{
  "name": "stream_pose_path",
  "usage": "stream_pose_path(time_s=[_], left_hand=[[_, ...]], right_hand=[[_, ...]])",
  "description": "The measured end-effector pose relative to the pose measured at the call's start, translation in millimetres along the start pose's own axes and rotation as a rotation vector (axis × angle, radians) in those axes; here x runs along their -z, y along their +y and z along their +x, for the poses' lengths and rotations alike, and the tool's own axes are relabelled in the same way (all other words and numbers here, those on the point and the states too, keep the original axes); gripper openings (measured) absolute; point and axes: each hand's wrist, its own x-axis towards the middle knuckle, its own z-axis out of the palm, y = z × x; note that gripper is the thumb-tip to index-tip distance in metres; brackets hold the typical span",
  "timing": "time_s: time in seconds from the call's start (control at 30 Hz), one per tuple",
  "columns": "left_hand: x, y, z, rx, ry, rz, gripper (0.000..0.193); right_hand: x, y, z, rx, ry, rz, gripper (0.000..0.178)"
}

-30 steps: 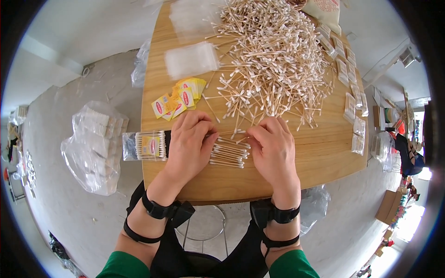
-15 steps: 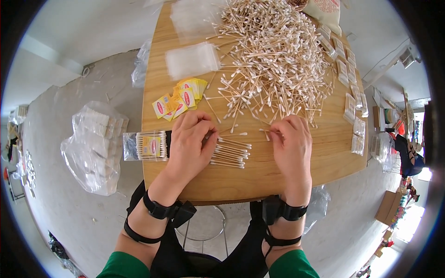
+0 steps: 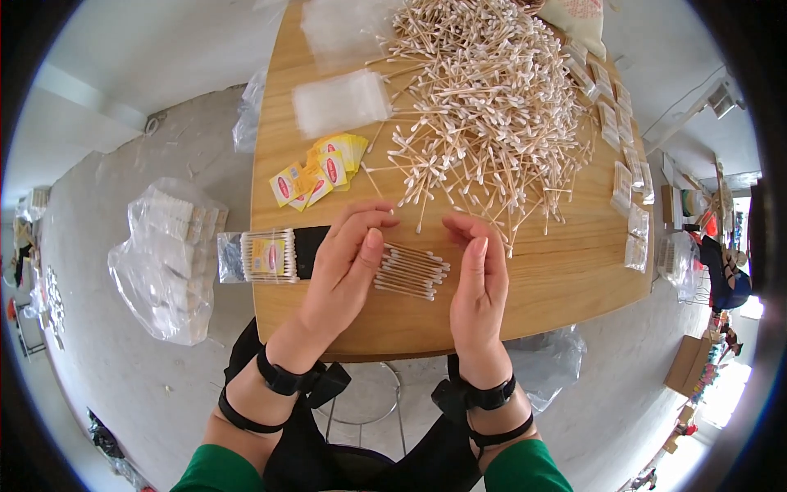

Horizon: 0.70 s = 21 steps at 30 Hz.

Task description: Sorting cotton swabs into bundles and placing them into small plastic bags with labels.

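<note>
A small row of cotton swabs [image 3: 411, 271] lies on the table between my hands, wooden sticks side by side and white tips to the right. My left hand [image 3: 346, 266] is beside their left ends, fingers curved and thumb raised apart; it covers part of the sticks. Across from it, my right hand [image 3: 478, 283] stands on edge near the tips, palm facing left, fingers stretched and nothing visible in them. Left of my left hand, a clear packet of swabs [image 3: 269, 256] with a yellow card overhangs the table edge, next to a flat black piece [image 3: 310, 248].
A big heap of loose swabs [image 3: 492, 107] covers the far middle. Yellow cards [image 3: 320, 174] and clear bags [image 3: 343, 104] lie at the left. Packed swab packets [image 3: 620, 184] line the right edge. A plastic sack of packets [image 3: 168, 262] is on the floor at left.
My right hand has come left from the heap's near edge toward the swab row and opened out. My left hand has turned, its thumb rising away from its fingers.
</note>
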Motion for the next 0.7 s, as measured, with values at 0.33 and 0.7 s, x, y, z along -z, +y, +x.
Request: stream_pose_path(time_s=[0.33,0.7], left_hand=[[-22,-4,-14,0.029,-0.061,-0.372,0.059],[-23,-8,-28,0.038,0.099,-0.445,0.057]], right_hand=[[-20,19,-17,0.039,-0.065,0.182,0.053],[-27,14,-7,0.029,-0.133,0.21,0.054]])
